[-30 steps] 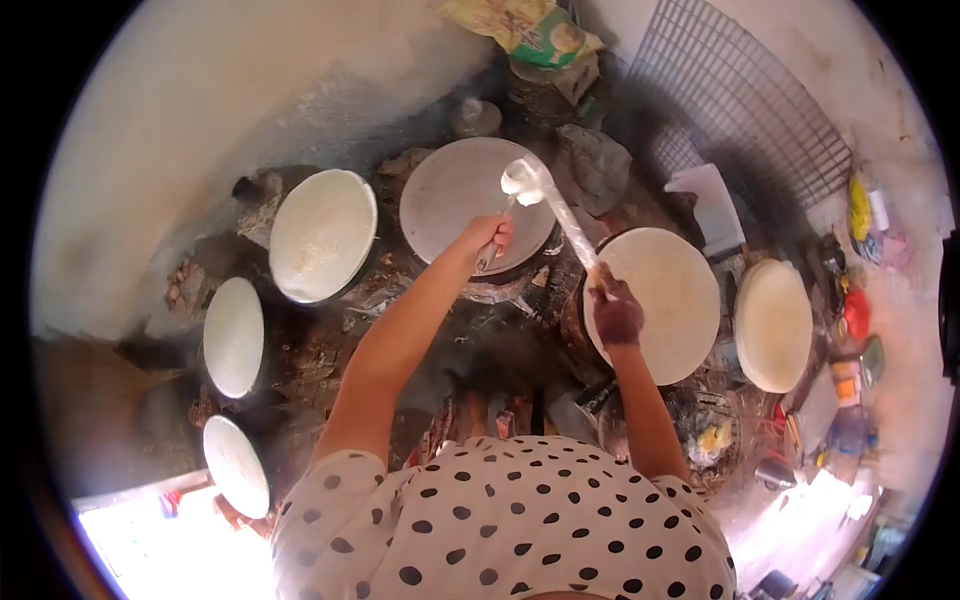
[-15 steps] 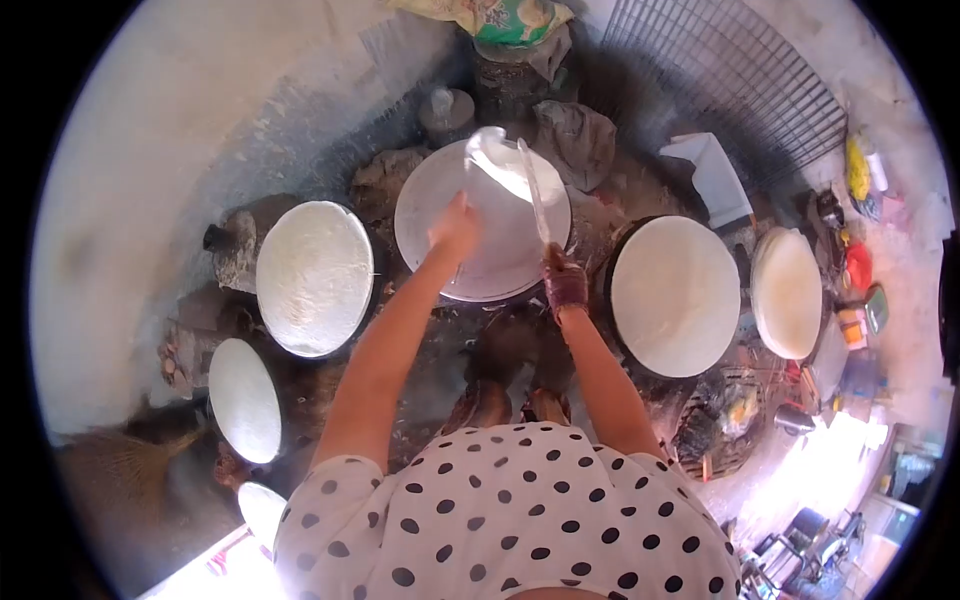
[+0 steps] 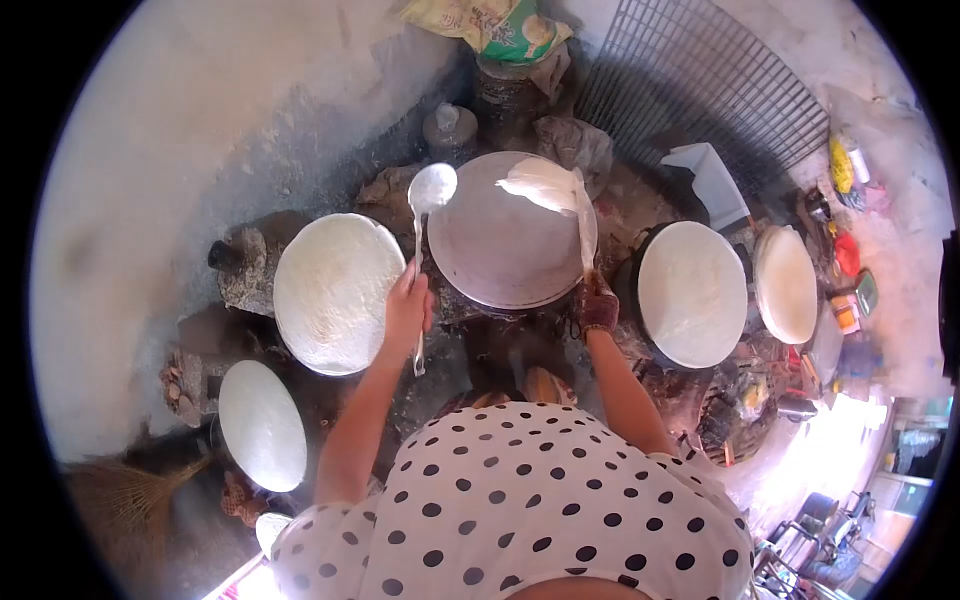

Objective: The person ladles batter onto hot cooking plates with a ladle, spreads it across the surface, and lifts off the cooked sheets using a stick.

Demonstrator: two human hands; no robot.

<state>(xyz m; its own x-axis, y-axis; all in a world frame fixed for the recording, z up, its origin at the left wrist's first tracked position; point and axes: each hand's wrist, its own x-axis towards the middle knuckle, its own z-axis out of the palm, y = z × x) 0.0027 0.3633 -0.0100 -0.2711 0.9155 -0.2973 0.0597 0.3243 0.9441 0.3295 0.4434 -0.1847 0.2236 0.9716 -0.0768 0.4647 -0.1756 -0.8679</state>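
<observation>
My left hand (image 3: 407, 312) is closed round the handle of a metal ladle (image 3: 433, 187), whose bowl is coated white and held up beside the left edge of the middle griddle (image 3: 490, 240). On that round grey griddle, white batter (image 3: 543, 184) lies in a patch at the upper right. My right hand (image 3: 598, 303), in a dark glove, grips a long pale spreader (image 3: 586, 235) that reaches up to the batter. Left of my left hand is a griddle covered with a white sheet (image 3: 338, 295). Another white-covered griddle (image 3: 692, 294) stands right of my right hand.
A further white round (image 3: 262, 425) is at the lower left. Pale rounds (image 3: 786, 285) lie stacked at the right. Behind are a wire grid (image 3: 700, 85), a white container (image 3: 708, 185) and a printed bag (image 3: 500, 28). A broom (image 3: 135, 490) lies at the far left.
The ladle has moved left and away from the spreader. White batter now lies on the middle griddle, which was bare earlier. My right hand and the spreader have shifted right over the last half second.
</observation>
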